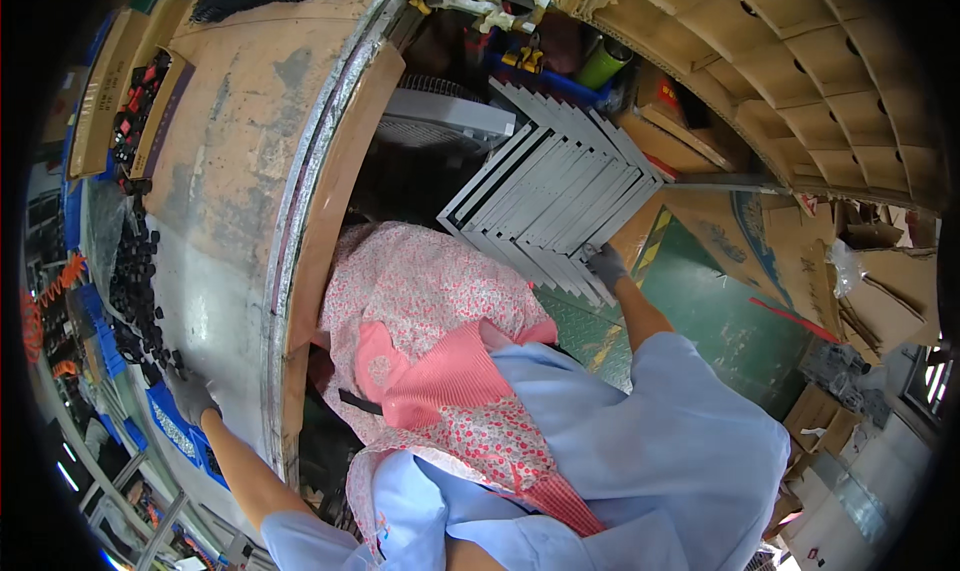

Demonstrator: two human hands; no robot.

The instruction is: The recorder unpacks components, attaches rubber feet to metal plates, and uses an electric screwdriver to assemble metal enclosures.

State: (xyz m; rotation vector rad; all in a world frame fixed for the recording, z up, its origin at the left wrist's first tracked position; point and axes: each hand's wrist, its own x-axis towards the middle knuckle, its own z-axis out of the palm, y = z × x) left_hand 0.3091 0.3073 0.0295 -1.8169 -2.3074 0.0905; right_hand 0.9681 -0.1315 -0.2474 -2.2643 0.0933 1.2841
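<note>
My right hand (606, 264), in a grey glove, is at the near right edge of a stack of grey angled frames (560, 186). Its fingers curl onto one of the frames. The stack leans beside my lap, its pieces overlapping in steps. My left hand (190, 397), also gloved, reaches over the workbench at the left. It is next to a row of small black parts (140, 281) and a blue bin (172, 426) of small shiny pieces. The left fingers are small and dark against the black parts, so their grip is unclear.
The workbench (240, 101) has a metal-edged border. A cardboard box of black and red parts (150, 111) stands at its far left. A divided cardboard tray (760, 61) fills the upper right. A grey panel (440, 116) lies behind the stack; green floor (720, 301) shows at right.
</note>
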